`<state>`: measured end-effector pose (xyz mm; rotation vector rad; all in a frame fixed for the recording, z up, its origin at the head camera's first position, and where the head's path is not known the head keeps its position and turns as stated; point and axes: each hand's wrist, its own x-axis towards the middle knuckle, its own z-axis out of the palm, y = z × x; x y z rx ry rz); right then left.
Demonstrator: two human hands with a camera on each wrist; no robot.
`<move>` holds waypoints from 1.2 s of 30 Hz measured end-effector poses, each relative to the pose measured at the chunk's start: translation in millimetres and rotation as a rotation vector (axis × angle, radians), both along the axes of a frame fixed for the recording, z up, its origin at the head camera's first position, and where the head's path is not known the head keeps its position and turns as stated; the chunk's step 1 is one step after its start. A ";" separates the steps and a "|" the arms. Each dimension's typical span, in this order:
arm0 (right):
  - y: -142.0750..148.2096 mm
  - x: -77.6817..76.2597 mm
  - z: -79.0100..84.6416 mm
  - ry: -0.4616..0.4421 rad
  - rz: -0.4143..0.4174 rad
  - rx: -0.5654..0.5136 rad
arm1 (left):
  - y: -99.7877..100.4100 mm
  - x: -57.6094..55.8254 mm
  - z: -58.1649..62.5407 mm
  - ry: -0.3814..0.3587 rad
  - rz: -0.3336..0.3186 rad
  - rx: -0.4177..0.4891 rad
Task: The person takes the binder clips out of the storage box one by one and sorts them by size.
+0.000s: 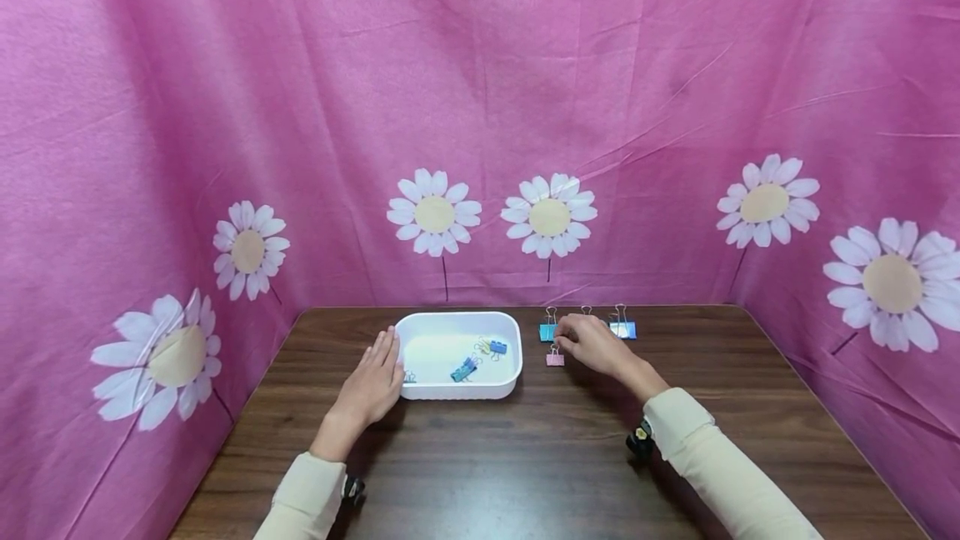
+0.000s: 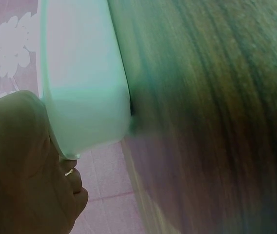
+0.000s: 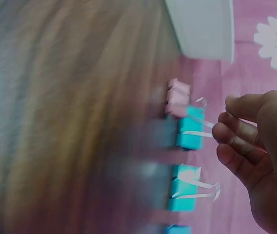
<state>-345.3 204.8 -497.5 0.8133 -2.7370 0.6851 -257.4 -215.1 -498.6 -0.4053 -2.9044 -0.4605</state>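
Note:
My left hand (image 1: 372,382) rests with straight fingers along the left rim of a white plastic tray (image 1: 457,392). In the left wrist view its palm lies against the tray's end wall (image 2: 87,117). To the tray's right, my right hand (image 1: 596,346) reaches over a row of binder clips, its fingers loosely bent. A small pink binder clip (image 1: 555,360) stands just below its fingertips, handles up. Behind that is a teal binder clip (image 1: 547,332), its wire handles close to the fingertips in the right wrist view. The hand partly hides another teal binder clip (image 3: 185,187).
A shiny blue binder clip (image 1: 622,330) stands at the row's right end. Inside the tray lie a teal and blue clip (image 1: 463,370), a blue clip (image 1: 498,347), a yellow one (image 1: 486,347) and a small clip by the left wall. Pink flowered cloth (image 1: 480,107) surrounds the wooden table (image 1: 480,465).

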 end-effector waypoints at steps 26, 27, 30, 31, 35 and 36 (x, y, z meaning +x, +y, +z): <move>-95.9 3.2 54.8 0.104 0.297 0.184 | 0.6 -0.7 -0.8 -0.008 0.004 0.003; -99.2 3.7 55.3 0.096 0.302 0.196 | 0.7 -0.8 -0.8 -0.013 0.004 0.001; -108.9 4.2 56.7 0.078 0.330 0.220 | 0.6 -0.9 -0.9 -0.022 0.005 -0.003; -112.0 4.3 57.2 0.074 0.339 0.229 | 0.5 -1.1 -0.7 -0.022 0.006 -0.005; -123.2 3.4 58.3 0.097 0.398 0.247 | 0.1 -2.4 0.4 -0.014 0.006 -0.008; -125.8 3.0 58.2 0.105 0.415 0.248 | 0.0 -2.8 0.6 -0.015 0.007 -0.009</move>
